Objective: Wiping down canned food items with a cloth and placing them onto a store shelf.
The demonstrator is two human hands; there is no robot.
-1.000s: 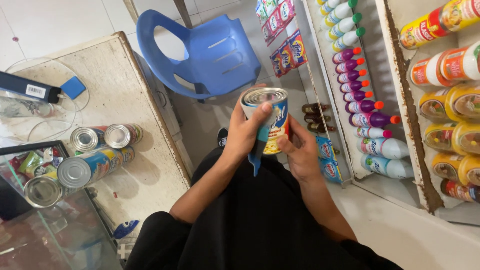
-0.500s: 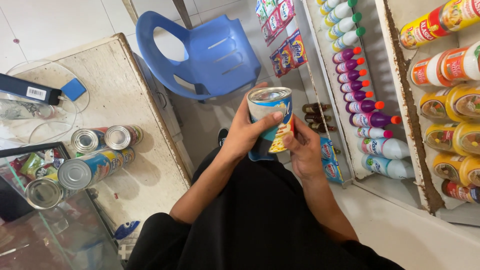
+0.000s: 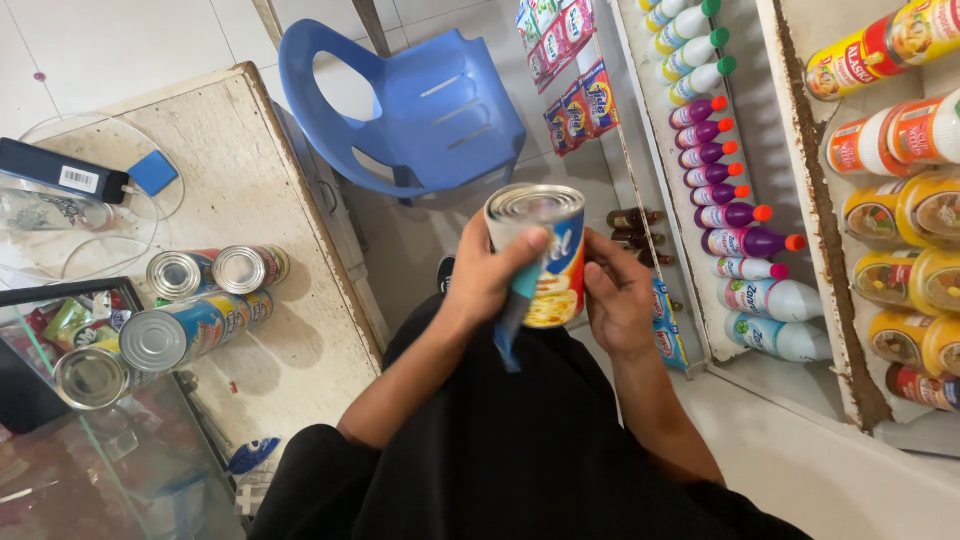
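At the centre of the frame, close to the camera, a seated person in dark clothes holds a tin can (image 3: pixel 540 255) upright between both hands, above the lap. The left hand (image 3: pixel 490 270) wraps the can's side, thumb across the blue and yellow label, and pins a blue cloth (image 3: pixel 512 320) against it so the cloth hangs down below. The right hand (image 3: pixel 618 295) is curled around the opposite side, steadying the can. The ribbed metal top faces the camera.

At the lower left, on a worn wooden counter (image 3: pixel 250 160), several similar cans (image 3: pixel 180 320) lie on their sides in a loose cluster within the left arm's reach, beside the corner of a glass case (image 3: pixel 120 470).

Further off, at the upper middle, a blue plastic chair (image 3: pixel 420 110) stands on the tiled floor. Along the right side of the frame, shelves (image 3: pixel 830 250) hold rows of bottles (image 3: pixel 730 190) with coloured caps and yellow jars (image 3: pixel 900 270), ranged in lines with labels outward.
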